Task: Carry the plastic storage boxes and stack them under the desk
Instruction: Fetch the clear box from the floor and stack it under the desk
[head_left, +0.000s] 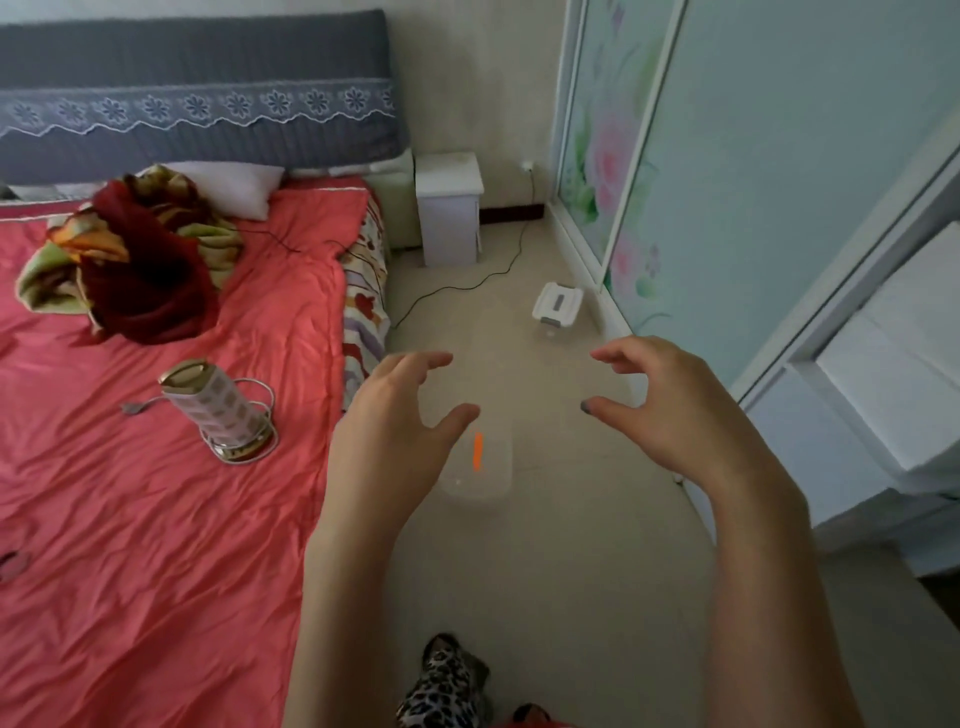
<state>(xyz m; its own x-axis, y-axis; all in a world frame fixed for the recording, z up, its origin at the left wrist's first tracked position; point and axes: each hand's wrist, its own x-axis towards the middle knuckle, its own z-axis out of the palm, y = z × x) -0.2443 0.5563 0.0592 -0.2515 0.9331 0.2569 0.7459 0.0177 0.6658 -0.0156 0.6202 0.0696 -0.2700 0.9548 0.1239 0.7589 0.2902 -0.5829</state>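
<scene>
Left hand (395, 415) and right hand (670, 410) reach forward, fingers (426, 360) loosely spread, holding nothing.

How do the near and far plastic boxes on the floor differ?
The near box is nearly see-through with an orange strip on top; the far box is opaque white on top. The near box is partly hidden by the left hand; the far box sits in full view by the wardrobe door. Both rest on the floor, unheld.
</scene>
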